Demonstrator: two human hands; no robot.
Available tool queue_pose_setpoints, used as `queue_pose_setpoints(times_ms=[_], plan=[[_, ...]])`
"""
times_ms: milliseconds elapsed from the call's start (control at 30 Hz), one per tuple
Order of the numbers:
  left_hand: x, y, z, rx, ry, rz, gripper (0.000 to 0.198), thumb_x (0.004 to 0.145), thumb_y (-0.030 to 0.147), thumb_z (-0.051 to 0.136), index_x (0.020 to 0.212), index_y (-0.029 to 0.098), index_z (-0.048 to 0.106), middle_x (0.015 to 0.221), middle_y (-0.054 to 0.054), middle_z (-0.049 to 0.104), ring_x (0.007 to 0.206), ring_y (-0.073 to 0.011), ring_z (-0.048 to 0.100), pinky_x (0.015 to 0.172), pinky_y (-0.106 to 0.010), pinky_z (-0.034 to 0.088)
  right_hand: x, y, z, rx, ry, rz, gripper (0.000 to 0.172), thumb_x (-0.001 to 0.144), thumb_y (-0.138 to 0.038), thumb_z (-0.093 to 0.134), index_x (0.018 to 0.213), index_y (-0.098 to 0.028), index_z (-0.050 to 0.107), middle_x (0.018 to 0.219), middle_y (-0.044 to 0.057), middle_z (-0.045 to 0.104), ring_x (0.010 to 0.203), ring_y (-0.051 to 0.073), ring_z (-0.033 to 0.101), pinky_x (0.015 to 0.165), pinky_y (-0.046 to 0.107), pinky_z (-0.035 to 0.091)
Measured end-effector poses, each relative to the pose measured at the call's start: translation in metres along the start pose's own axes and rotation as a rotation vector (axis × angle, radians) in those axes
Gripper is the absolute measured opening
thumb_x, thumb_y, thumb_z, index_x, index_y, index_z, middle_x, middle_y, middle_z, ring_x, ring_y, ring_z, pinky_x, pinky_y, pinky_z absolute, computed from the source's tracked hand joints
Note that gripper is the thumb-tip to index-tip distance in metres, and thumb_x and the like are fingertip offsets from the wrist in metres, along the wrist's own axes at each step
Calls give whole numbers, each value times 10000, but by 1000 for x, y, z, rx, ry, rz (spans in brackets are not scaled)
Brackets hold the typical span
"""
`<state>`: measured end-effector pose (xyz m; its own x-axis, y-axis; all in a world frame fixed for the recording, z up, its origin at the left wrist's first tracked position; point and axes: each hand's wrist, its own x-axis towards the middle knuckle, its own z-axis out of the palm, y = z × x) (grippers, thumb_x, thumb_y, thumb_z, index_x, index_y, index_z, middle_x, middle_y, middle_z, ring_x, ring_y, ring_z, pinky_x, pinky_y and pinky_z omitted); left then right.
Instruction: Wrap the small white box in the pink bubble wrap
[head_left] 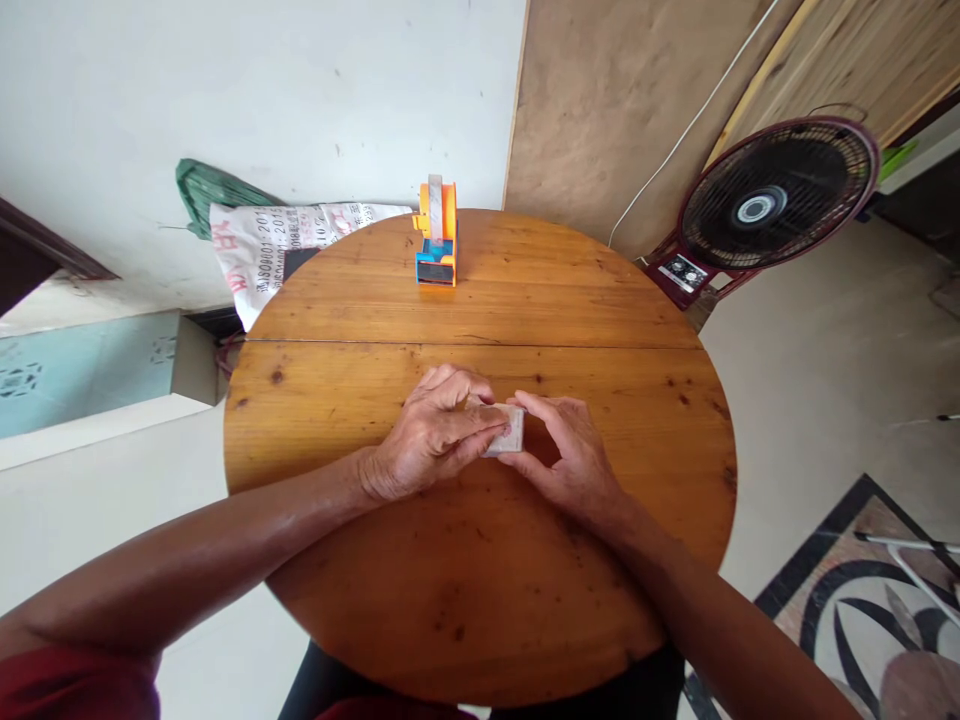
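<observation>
A small pale box (514,440) with rounded edges lies near the middle of the round wooden table (465,570). My left hand (442,425) reaches over its left part, thumb and forefinger drawn together on the top face. The other fingers of that hand are curled and hide the box's left end. From the right, my right hand (570,445) grips the box, thumb at the near corner and fingertips at the far one. Whether anything thin is pinched under the left fingertips cannot be made out.
An orange and blue tape dispenser (436,235) with a roll of tape stands at the table's far side. Beyond the right edge is a dark red fan (772,200). A printed white sack (247,250) and a green bag (217,190) sit behind the left edge.
</observation>
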<state>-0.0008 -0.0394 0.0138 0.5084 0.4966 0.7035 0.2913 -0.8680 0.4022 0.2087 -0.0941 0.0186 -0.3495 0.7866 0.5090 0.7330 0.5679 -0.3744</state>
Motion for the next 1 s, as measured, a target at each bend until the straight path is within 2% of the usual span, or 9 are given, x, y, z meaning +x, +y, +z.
queue_pose_setpoints(times_ms=[267, 400, 567, 667, 867, 1000], plan=[[-1, -3, -1, 4, 13, 78, 128, 859, 221, 684, 985, 241, 700, 979, -62, 643, 922, -200, 586, 789, -376, 461, -1, 1, 1, 8, -10, 27, 564, 890, -411, 662, 1390, -241, 464, 1143, 100, 727, 1012, 265, 677, 898, 446, 495], [-2, -2, -2, 20, -35, 53, 126, 865, 226, 663, 984, 246, 702, 1002, -67, 644, 938, -203, 586, 789, -376, 463, -1, 2, 1, 0, -13, 34, 571, 896, -418, 644, 1409, -248, 459, 1148, 101, 722, 1004, 268, 676, 895, 446, 499], [-1, 1, -5, -62, -7, 68, 141, 842, 217, 657, 977, 240, 691, 996, -65, 638, 933, -207, 587, 811, -385, 474, -1, 3, 1, 5, -26, 27, 582, 893, -404, 648, 1416, -246, 448, 1152, 96, 725, 1010, 264, 675, 907, 445, 495], [1, 4, -10, -133, -13, 0, 175, 831, 180, 634, 1000, 203, 672, 1004, -89, 635, 943, -222, 596, 833, -398, 486, -1, 3, 1, 7, -26, 27, 584, 891, -402, 655, 1413, -241, 448, 1155, 97, 723, 1018, 263, 670, 909, 447, 494], [4, 5, -13, -266, -71, -75, 455, 841, 126, 568, 1292, 176, 546, 1189, -140, 664, 1166, -278, 583, 984, -450, 475, -2, 5, 1, 0, -31, 33, 618, 900, -447, 634, 1449, -248, 431, 1162, 102, 717, 1022, 267, 665, 912, 453, 500], [3, 5, -12, -265, -94, -80, 605, 849, 102, 542, 1430, 214, 414, 1149, -104, 703, 1114, -255, 599, 975, -444, 474, -3, 5, 1, 0, -33, 36, 610, 906, -451, 620, 1448, -240, 437, 1162, 114, 713, 1008, 270, 666, 899, 456, 506]])
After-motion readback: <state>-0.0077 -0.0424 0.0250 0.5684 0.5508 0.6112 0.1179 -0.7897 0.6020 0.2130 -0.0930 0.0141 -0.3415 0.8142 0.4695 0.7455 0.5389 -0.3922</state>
